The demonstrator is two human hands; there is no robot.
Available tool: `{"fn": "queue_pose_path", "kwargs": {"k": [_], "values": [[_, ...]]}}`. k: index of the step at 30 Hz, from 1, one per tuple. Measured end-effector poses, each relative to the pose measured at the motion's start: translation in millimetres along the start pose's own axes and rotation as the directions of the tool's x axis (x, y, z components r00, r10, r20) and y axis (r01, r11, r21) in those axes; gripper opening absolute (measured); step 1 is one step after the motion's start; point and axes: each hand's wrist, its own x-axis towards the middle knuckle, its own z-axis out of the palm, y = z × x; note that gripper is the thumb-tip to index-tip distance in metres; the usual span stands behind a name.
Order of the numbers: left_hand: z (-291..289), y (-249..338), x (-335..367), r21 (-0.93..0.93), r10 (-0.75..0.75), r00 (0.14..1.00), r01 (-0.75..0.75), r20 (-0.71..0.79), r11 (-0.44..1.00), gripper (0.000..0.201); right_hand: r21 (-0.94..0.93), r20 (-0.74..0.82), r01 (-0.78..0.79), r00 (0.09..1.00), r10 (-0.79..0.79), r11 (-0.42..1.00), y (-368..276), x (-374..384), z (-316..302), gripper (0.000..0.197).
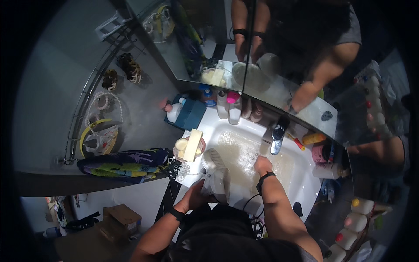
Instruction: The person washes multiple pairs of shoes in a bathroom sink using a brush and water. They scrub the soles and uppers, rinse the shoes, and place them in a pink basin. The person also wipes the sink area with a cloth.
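Note:
My left hand (pixel 195 197) grips a pale grey-white shoe (pixel 219 181) at the left front rim of the white sink (pixel 307 181). The shoe tilts over the basin, its ribbed part toward the back. Over the cloudy, foamy water (pixel 238 150) is my right hand (pixel 263 165), its fingers curled closed just in front of the faucet (pixel 277 139). Whatever the right hand holds, if anything, is hidden. Left of the shoe, a long pale-yellow bar of soap (pixel 192 146) lies across a pinkish dish (pixel 201 146) with smaller pieces. White laces (pixel 178 170) lie beside the dish.
Bottles (pixel 228 107) line the sink's back, below a mirror (pixel 283 56). A teal box (pixel 190 114) stands at the back left. A patterned towel (pixel 124 166) hangs left, below a wire rack (pixel 83 109). A pink container (pixel 321 153) stands right; a cardboard box (pixel 120 220) is lower left.

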Motion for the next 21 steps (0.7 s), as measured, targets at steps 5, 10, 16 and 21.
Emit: {"fn": "queue_pose_path", "kwargs": {"k": [5,10,16,21], "values": [[-1.2,5.3,-0.4,0.081,-0.049,0.997,0.053,-0.053,0.995,0.073,-0.11,-0.052,0.06,0.996,-0.066,0.992,-1.0,18.5,11.1,0.031],[-1.5,-3.6,4.6,0.127,-0.063,0.997,0.067,-0.034,0.99,0.075,-0.209,-0.017,0.1,0.994,-0.106,0.973,-3.5,29.1,17.5,0.034],[2.0,-23.7,13.9,-0.177,-0.039,0.999,0.04,0.007,0.983,0.076,-0.148,-0.076,0.118,0.989,-0.13,0.982,2.1,18.6,14.9,0.03],[-1.1,-22.5,17.9,0.071,0.04,0.999,-0.042,0.034,0.997,0.072,0.06,-0.145,0.097,0.986,-0.087,0.994,11.7,5.5,24.1,0.028]]}}
